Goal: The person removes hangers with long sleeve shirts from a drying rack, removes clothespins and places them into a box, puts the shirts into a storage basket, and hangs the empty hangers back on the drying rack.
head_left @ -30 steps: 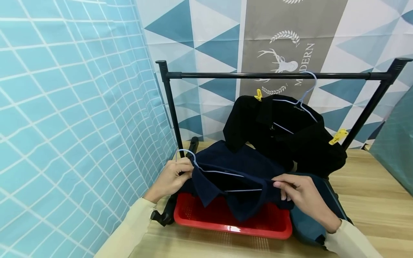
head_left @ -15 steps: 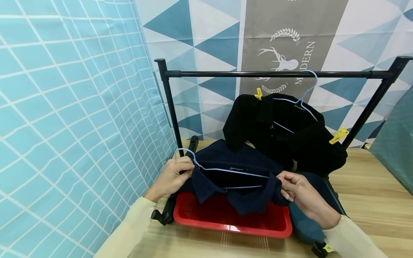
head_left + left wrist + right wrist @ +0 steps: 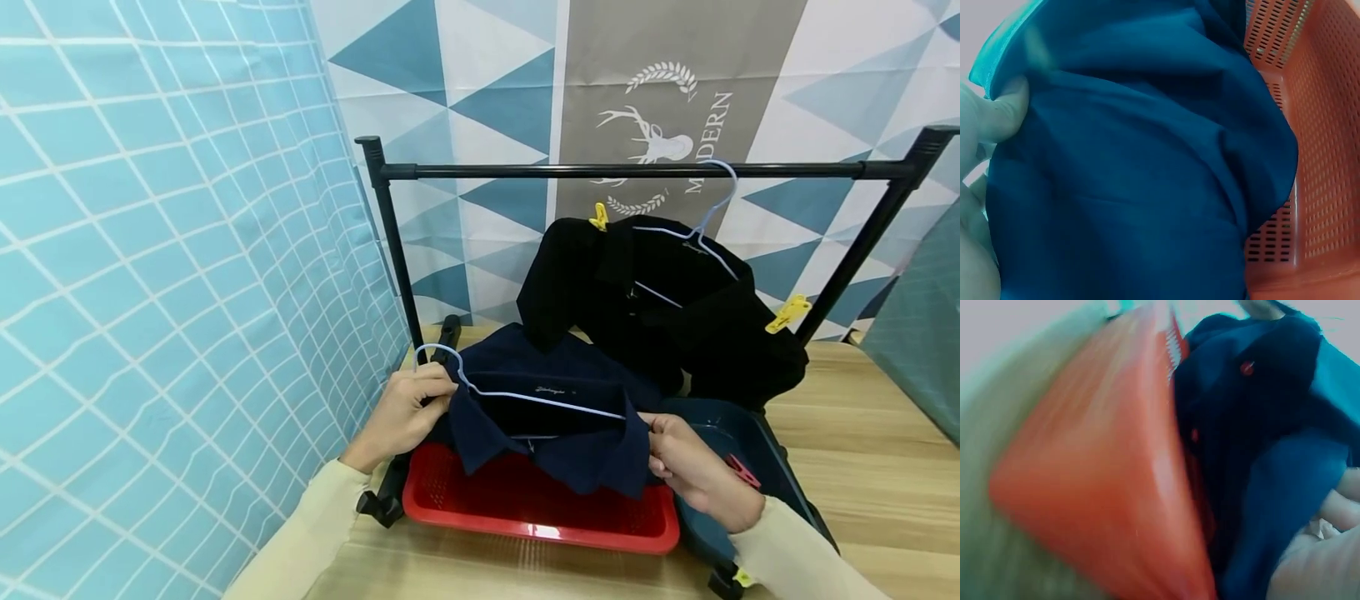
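Note:
A navy collared shirt (image 3: 585,462) is spread over a red basket (image 3: 525,529), with a pale blue hanger (image 3: 551,404) inside its neck. The hanger's hook stands up at the left. My left hand (image 3: 401,412) pinches the shirt's left shoulder beside the hook. In the left wrist view, the thumb (image 3: 1007,112) presses on the cloth. My right hand (image 3: 693,467) grips the shirt at the right of the collar, near the hanger's right side; some of its fingertips are hidden. The right wrist view is blurred, with the hand (image 3: 1322,562) against the shirt.
A black rack (image 3: 525,172) stands behind. On it hangs a black shirt (image 3: 562,275) on a blue hanger, with yellow clips (image 3: 787,314) at the shoulders. A dark blue tray (image 3: 720,425) right of the basket holds a pink clip (image 3: 741,471). A blue tiled-pattern sheet (image 3: 165,275) borders the left.
My right hand has shifted along the shirt's right side and its forearm has moved left, uncovering the tray and pink clip. More of the hanger's bar shows across the neck. My left hand stays nearly still.

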`<action>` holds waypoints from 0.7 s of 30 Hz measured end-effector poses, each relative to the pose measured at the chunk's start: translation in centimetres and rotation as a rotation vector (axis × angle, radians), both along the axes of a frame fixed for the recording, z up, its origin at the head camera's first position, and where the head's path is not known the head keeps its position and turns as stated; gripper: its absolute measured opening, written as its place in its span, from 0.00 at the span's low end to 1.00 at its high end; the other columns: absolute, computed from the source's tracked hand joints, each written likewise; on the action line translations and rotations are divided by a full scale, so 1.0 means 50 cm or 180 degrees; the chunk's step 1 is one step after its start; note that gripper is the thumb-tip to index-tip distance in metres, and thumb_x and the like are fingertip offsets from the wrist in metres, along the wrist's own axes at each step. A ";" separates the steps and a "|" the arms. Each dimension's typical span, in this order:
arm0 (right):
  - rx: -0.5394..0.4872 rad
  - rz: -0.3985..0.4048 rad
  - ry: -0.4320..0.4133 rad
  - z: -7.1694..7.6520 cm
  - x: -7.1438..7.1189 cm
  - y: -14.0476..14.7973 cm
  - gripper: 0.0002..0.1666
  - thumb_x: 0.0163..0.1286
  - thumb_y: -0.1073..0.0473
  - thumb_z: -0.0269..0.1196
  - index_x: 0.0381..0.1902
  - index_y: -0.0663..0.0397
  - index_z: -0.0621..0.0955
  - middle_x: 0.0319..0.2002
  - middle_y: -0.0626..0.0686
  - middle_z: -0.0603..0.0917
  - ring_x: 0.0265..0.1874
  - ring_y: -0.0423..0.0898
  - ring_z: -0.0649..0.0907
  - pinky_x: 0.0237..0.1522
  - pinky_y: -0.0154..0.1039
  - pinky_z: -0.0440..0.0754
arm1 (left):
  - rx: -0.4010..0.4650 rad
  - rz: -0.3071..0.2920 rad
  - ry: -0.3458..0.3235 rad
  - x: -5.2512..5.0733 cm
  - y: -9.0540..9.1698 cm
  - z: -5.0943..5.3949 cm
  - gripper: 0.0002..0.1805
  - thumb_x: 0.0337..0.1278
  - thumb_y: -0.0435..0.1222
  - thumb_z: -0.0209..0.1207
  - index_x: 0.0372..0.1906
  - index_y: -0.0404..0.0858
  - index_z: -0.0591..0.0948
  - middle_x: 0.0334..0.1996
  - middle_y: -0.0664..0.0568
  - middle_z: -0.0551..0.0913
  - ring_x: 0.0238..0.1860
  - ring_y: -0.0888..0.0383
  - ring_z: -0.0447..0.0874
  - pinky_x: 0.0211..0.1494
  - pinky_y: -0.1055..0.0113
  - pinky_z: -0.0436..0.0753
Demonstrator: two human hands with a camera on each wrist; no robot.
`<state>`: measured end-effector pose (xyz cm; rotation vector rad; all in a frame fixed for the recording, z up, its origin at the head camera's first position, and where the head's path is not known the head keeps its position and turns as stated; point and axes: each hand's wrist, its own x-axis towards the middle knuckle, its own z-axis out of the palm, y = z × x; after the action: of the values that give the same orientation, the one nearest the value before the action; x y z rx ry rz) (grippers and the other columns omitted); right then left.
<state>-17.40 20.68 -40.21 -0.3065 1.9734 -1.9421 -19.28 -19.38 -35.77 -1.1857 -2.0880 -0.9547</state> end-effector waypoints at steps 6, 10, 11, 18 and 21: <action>0.1126 -0.0581 0.1106 0.021 0.005 0.001 0.10 0.79 0.64 0.57 0.54 0.56 0.81 0.37 0.53 0.81 0.21 0.45 0.75 0.23 0.38 0.74 | -0.0058 0.0101 0.0005 -0.001 -0.006 -0.006 0.16 0.57 0.15 0.60 0.32 0.38 0.89 0.28 0.55 0.81 0.29 0.62 0.76 0.35 0.73 0.75; 0.1735 -0.0927 0.1801 0.045 0.025 0.000 0.12 0.82 0.49 0.57 0.52 0.45 0.82 0.37 0.49 0.81 0.24 0.45 0.76 0.25 0.38 0.73 | -0.0059 0.0134 -0.0029 -0.001 -0.005 -0.004 0.15 0.58 0.16 0.61 0.33 0.38 0.89 0.28 0.56 0.81 0.29 0.62 0.75 0.35 0.72 0.75; 0.1835 -0.0936 0.1930 0.050 0.029 -0.002 0.12 0.81 0.47 0.57 0.51 0.43 0.82 0.35 0.48 0.81 0.25 0.44 0.76 0.26 0.37 0.73 | -0.0050 0.0142 -0.0039 -0.001 -0.005 -0.003 0.15 0.59 0.16 0.61 0.33 0.38 0.89 0.28 0.56 0.81 0.30 0.62 0.75 0.35 0.72 0.75; 0.2132 -0.0808 0.2807 0.052 0.049 -0.004 0.14 0.67 0.50 0.73 0.48 0.45 0.84 0.29 0.39 0.75 0.23 0.37 0.71 0.25 0.33 0.69 | -0.0018 0.0210 -0.0082 0.000 -0.010 -0.005 0.16 0.57 0.16 0.61 0.34 0.39 0.89 0.29 0.56 0.81 0.28 0.63 0.74 0.33 0.72 0.75; 0.2104 -0.0852 0.3240 0.044 0.045 0.000 0.13 0.61 0.59 0.77 0.41 0.43 0.85 0.26 0.37 0.74 0.21 0.33 0.69 0.23 0.29 0.67 | -0.0031 0.0179 -0.0056 0.000 -0.010 -0.006 0.16 0.56 0.15 0.61 0.34 0.38 0.90 0.29 0.56 0.82 0.28 0.63 0.75 0.33 0.72 0.76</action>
<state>-15.14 20.70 -38.03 -1.0205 3.2800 -1.1684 -19.29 -19.87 -36.08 -1.1211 -2.1307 -0.9334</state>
